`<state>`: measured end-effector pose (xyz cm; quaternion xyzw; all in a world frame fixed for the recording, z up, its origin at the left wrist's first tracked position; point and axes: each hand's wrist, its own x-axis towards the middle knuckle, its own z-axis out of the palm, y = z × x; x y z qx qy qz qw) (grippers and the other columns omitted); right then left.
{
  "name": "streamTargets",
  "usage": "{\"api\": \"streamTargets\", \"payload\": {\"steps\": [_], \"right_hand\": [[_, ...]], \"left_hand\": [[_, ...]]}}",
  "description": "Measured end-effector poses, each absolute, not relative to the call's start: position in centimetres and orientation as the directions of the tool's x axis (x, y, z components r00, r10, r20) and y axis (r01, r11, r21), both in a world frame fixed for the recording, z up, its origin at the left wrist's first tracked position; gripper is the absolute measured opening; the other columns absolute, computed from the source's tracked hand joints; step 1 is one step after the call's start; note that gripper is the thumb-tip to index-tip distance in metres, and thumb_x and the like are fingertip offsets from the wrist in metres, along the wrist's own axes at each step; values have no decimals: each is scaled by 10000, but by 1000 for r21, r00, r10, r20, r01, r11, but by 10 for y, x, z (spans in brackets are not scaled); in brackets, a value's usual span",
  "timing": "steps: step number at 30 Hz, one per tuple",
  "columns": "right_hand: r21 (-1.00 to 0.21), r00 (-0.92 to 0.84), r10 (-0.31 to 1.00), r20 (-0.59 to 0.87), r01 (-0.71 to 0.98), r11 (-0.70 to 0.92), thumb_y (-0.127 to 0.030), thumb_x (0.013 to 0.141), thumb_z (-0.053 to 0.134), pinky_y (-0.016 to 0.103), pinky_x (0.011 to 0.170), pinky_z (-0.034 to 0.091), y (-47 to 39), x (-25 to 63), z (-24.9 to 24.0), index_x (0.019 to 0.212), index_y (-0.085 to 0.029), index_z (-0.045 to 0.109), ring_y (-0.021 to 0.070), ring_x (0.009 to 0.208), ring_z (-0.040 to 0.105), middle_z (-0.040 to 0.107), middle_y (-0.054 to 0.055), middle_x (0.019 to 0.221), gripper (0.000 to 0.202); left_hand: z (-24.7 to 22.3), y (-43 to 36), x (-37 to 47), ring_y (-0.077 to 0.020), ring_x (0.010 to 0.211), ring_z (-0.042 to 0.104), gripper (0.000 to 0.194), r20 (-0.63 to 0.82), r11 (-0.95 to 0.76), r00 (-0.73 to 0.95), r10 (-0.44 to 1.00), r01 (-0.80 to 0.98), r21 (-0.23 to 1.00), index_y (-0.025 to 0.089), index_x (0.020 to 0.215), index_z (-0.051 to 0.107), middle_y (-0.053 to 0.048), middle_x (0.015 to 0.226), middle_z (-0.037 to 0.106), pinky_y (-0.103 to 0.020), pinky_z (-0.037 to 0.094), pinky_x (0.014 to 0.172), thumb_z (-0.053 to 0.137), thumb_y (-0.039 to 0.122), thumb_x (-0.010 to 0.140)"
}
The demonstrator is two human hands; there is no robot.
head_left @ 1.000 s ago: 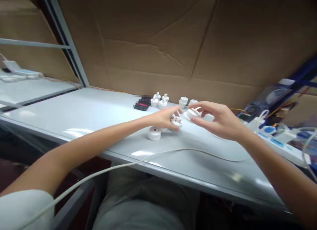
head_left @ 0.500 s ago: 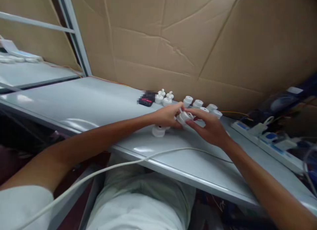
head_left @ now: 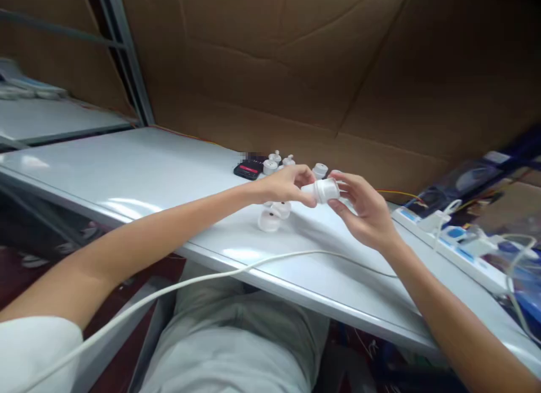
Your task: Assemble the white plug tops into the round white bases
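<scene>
Both hands hold one white stepped cylindrical plastic piece [head_left: 326, 191] just above the table, lying nearly sideways. My left hand [head_left: 288, 185] grips its narrower left end between thumb and fingers. At the wider right end, the thumb and fingertips of my right hand [head_left: 364, 211] are closed around the rim. Under my left hand stand similar white round pieces, one of them a white piece with a dark hole [head_left: 269, 220]. Behind the hands is another white piece [head_left: 320, 170], with others partly hidden by my right hand.
A white cable [head_left: 270, 262] crosses the front edge of the grey table [head_left: 186, 173]. At the back, a black object with a red stripe [head_left: 248, 169] lies beside several white pieces [head_left: 270, 167]. A loaded power strip [head_left: 454, 243] runs along the right. Cardboard [head_left: 262, 83] stands behind.
The held piece has turned more sideways and shifted slightly right, showing more of its length. My hands are a little further apart. The cardboard looks darker.
</scene>
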<state>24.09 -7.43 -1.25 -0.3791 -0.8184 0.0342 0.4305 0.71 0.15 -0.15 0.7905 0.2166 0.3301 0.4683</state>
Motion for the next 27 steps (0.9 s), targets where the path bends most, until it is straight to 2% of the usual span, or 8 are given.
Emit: {"api": "streamTargets", "payload": {"steps": [4, 9, 15, 19, 21, 23, 25, 27], "right_hand": [[-427, -297, 640, 709, 541, 724, -413, 995, 706, 496, 1038, 638, -77, 241, -10, 1373, -361, 642, 327, 1306, 680, 652, 117, 1410, 387], [-355, -273, 581, 767, 573, 738, -410, 970, 738, 523, 1035, 649, -83, 238, -8, 1320, -362, 642, 349, 1323, 663, 646, 130, 1404, 367], [-257, -314, 518, 795, 601, 757, -341, 970, 725, 590, 1041, 642, -87, 239, -9, 1337, -426, 635, 369, 1330, 670, 672, 104, 1412, 387], [-266, -289, 548, 785, 643, 719, -422, 935, 760, 614, 1002, 656, -91, 236, -7, 1315, -462, 663, 387, 1344, 667, 687, 81, 1430, 394], [-356, -217, 599, 770, 633, 688, -490, 888, 811, 596, 993, 664, -92, 234, -6, 1269, -427, 691, 390, 1333, 677, 711, 90, 1405, 404], [-561, -80, 706, 704, 547, 621, -573, 837, 848, 536, 907, 699, -91, 230, -3, 1162, -350, 717, 369, 1166, 763, 781, 102, 1237, 416], [-815, 29, 870, 492, 368, 448, -671, 820, 825, 421, 719, 715, -90, 227, 0, 1005, -286, 708, 293, 851, 811, 806, 76, 954, 443], [-965, 15, 982, 188, 190, 182, -749, 816, 779, 293, 460, 614, -90, 225, 4, 860, -266, 656, 200, 542, 715, 730, 24, 692, 501]], "left_hand": [[12, 0, 1, -158, 859, 695, 356, 311, -369, 700, 643, -73, 927, 149, 996, 739, -37, 952, 751, -297, 524, 766, 871, 266, 687], [17, -5, 1, -133, 734, 698, 227, 247, -214, 726, 642, -139, 967, 132, 884, 768, -56, 839, 746, -285, 539, 704, 861, 319, 794], [17, -9, 4, -157, 654, 710, 467, 143, -116, 734, 664, -87, 989, 109, 799, 735, -89, 715, 730, -278, 532, 617, 865, 557, 822], [15, -8, 4, -176, 619, 703, 598, 97, -71, 743, 662, -66, 995, 122, 805, 718, -103, 692, 723, -291, 514, 568, 800, 714, 817], [14, -8, 4, -185, 651, 713, 602, 132, -133, 756, 641, -59, 989, 125, 834, 718, -104, 730, 730, -306, 533, 605, 773, 725, 835], [12, -10, 3, -195, 749, 738, 525, 272, -315, 740, 615, -86, 945, 132, 933, 728, -96, 834, 754, -319, 563, 692, 818, 639, 828], [8, -13, 2, -216, 919, 750, 434, 484, -592, 674, 559, -85, 802, 161, 1065, 722, -90, 995, 771, -340, 580, 820, 868, 479, 810], [1, -15, 1, -239, 1086, 729, 335, 653, -828, 617, 439, -4, 561, 197, 1127, 710, -94, 1128, 762, -368, 569, 944, 826, 337, 845]]}}
